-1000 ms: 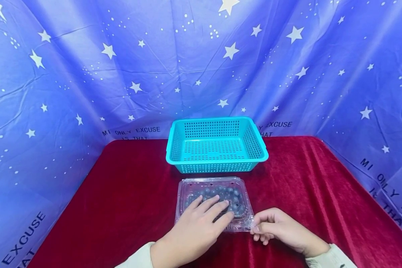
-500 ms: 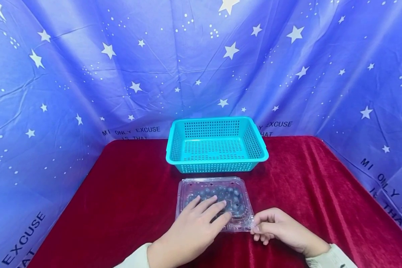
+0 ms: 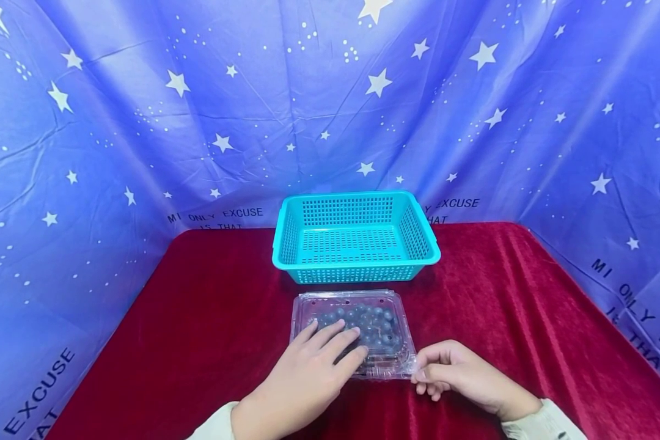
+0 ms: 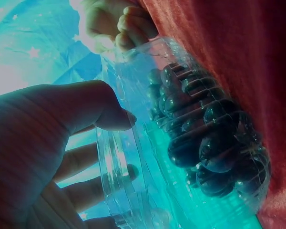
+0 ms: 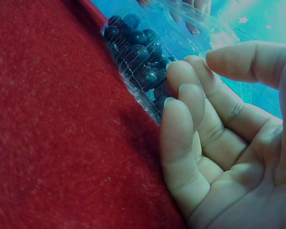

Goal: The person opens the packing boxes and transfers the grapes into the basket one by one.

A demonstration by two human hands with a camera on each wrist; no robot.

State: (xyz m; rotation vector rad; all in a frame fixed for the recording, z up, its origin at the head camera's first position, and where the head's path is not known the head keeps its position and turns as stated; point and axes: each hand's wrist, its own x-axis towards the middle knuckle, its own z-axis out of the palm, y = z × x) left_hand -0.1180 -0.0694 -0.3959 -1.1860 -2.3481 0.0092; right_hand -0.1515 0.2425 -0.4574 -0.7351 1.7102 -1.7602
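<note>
Two hands are at the clear plastic box point(image 3: 382, 371) I'm watching from my end, and only one has moved over the last second. The left hand point(image 3: 308, 370) has slid leftward across the lid point(image 3: 330, 305), fingers straight and spread, baring more of the dark round berries point(image 3: 376, 327) underneath. The right hand point(image 3: 462, 376) has stayed at the near right corner, thumb and forefinger appearing to pinch the plastic edge there. To my judgement the work is at the lid's edge — the left steadying, the right working the corner — with the fruit not yet free; whether the rim is unfastened I can't tell.

The box lies on the red cloth point(image 3: 209, 318), just in front of the turquoise basket point(image 3: 357, 267) and lined up with it. Its plastic is thin and glossy, shallow and rounded at the corners, with fine ribs along the wall in my wrist feeds. Inside, the berries are smooth little spheres, shiny where light catches. The basket is stiff, rectangular, pierced in a grid; the cloth is a soft, velvety pile — rumpled toward the right.
</note>
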